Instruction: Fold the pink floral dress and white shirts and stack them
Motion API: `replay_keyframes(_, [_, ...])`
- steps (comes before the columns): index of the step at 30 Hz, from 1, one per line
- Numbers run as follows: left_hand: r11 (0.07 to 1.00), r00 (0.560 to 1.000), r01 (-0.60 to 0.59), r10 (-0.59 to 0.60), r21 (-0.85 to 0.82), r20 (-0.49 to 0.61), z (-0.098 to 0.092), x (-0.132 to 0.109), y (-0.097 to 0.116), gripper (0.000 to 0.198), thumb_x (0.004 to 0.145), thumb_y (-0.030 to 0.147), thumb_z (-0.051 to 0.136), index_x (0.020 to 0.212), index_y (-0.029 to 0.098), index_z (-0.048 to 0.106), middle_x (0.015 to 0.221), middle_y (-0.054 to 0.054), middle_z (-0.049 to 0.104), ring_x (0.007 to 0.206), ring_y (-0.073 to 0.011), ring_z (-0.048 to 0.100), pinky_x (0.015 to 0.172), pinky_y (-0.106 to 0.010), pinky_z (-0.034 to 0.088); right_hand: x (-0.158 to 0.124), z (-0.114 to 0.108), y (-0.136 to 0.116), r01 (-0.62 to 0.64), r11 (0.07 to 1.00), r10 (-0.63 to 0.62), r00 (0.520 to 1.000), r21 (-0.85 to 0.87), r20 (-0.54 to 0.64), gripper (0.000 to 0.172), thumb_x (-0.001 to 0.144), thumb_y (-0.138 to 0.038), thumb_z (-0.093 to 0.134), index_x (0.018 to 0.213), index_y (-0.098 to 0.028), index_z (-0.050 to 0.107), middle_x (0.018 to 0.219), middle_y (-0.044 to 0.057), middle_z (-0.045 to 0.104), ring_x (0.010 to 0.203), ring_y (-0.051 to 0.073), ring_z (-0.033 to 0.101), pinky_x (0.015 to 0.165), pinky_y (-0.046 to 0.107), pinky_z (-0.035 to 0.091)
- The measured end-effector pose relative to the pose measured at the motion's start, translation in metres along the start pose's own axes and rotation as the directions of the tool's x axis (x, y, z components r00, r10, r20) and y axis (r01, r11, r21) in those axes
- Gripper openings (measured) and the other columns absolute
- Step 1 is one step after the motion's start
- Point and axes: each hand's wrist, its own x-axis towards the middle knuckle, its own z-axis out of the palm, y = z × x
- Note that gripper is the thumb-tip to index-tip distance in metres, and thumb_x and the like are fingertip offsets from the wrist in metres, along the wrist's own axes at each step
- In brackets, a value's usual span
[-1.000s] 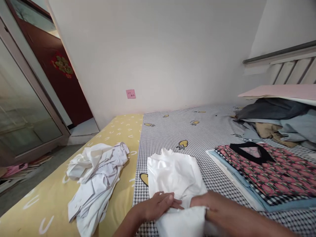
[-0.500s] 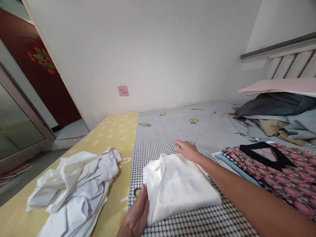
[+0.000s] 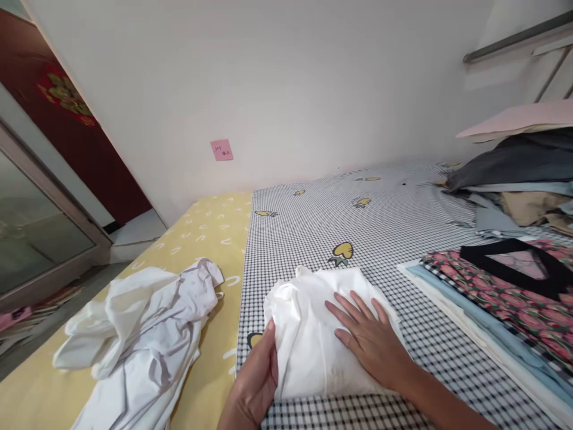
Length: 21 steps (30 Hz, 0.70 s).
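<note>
One white garment [image 3: 308, 349] under right hand [image 3: 376, 340]

Garment [image 3: 308, 352] lies on the bed [image 3: 308, 224], my left hand [image 3: 257, 376] at its left side, my right hand [image 3: 373, 340] on top. Clothes heap [image 3: 165, 325]: left of it, toward the bed's left edge. Clothes stack [image 3: 496, 295]: right. Further pile [image 3: 514, 161]: behind the stack. Wall [image 3: 304, 83]: behind the bed's far edge.
</note>
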Motion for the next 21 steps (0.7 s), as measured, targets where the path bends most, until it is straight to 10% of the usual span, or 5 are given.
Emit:
replay_keyframes(6, [0.961,0.927,0.037,0.07,0.275,-0.369,-0.003,-0.002,0.007,0.062,0.095,0.05,0.051,0.15,0.025,0.039,0.088,-0.006,0.076,0.069,-0.0221,0.072,0.068,-0.038,0.061,0.003,-0.002,0.0,0.001,0.999,-0.001,1.0,0.044,-0.009,0.054,0.103,-0.059,0.029,0.154,-0.044,0.04,0.165,-0.003,0.034,0.155,0.034,0.022,0.119,0.07,0.017])
replay_keyframes(9, [0.745,0.722,0.027,0.446,0.666,-0.529,-0.006,-0.011,0.025,0.06,0.092,0.045,0.051,0.147,0.025,0.04,0.091,-0.005,0.071,0.065,-0.0192,0.066,0.064,-0.035,0.056,0.003,0.0,0.0,0.026,0.998,-0.024,0.999,0.058,-0.04,0.053,0.103,-0.058,0.032,0.153,-0.043,0.042,0.164,-0.002,0.037,0.154,0.035,0.024,0.119,0.07,0.018])
replay_keyframes(12, [0.37,0.529,0.067,0.774,0.927,-0.347,0.01,-0.018,0.044,0.042,0.092,0.045,0.045,0.118,0.019,0.065,0.108,-0.012,0.066,0.085,-0.0241,0.067,0.08,-0.041,0.055,0.003,0.003,0.001,0.071,0.995,-0.064,0.994,0.071,-0.088,0.052,0.103,-0.057,0.034,0.152,-0.042,0.044,0.162,0.0,0.041,0.153,0.036,0.028,0.118,0.071,0.021])
replay_keyframes(15, [0.172,0.681,0.071,0.712,0.983,-0.173,0.035,-0.011,0.051,0.05,0.093,0.058,0.042,0.087,0.02,0.074,0.101,-0.013,0.065,0.095,-0.0302,0.064,0.094,-0.047,0.05,0.004,0.005,0.004,0.113,0.99,-0.102,0.987,0.08,-0.125,0.052,0.103,-0.057,0.035,0.152,-0.042,0.046,0.16,0.0,0.044,0.151,0.036,0.031,0.117,0.07,0.024])
replay_keyframes(21, [0.347,0.817,0.036,0.529,0.937,-0.227,0.051,0.043,0.053,0.053,0.079,0.046,0.069,0.125,0.018,0.069,0.098,-0.01,0.071,0.098,-0.0289,0.066,0.096,-0.043,0.052,0.006,0.011,0.007,0.169,0.981,-0.148,0.969,0.093,-0.198,0.05,0.103,-0.055,0.039,0.151,-0.044,0.046,0.157,0.0,0.049,0.149,0.036,0.036,0.116,0.07,0.028])
